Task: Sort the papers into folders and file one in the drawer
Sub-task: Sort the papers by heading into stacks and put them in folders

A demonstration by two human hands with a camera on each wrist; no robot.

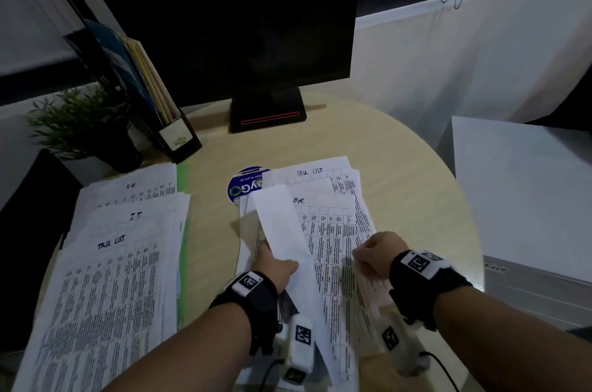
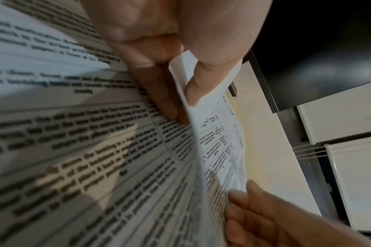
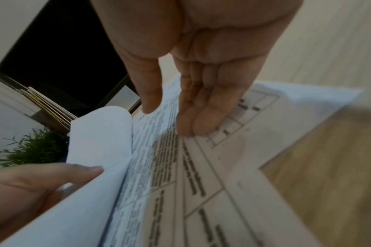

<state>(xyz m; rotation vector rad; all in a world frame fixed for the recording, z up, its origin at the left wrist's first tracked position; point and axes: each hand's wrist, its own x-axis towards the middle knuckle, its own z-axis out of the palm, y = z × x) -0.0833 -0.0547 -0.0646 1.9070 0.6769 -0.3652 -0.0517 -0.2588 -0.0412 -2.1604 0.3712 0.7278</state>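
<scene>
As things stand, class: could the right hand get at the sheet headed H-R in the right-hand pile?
Probably yes. The right hand already rests on that pile; the left hand holds the lifted sheet clear of the H-R sheet.

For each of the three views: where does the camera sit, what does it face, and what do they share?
Head: on the head, facing down at the desk; both forearms and hands show.
Left wrist: along the left hand, which pinches a lifted sheet.
Right wrist: along the right hand, fingers on the printed papers.
Shared: the lifted sheet and both hands.

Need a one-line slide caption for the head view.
Left hand lifts a sheet off the right pile while right hand steadies it.
</scene>
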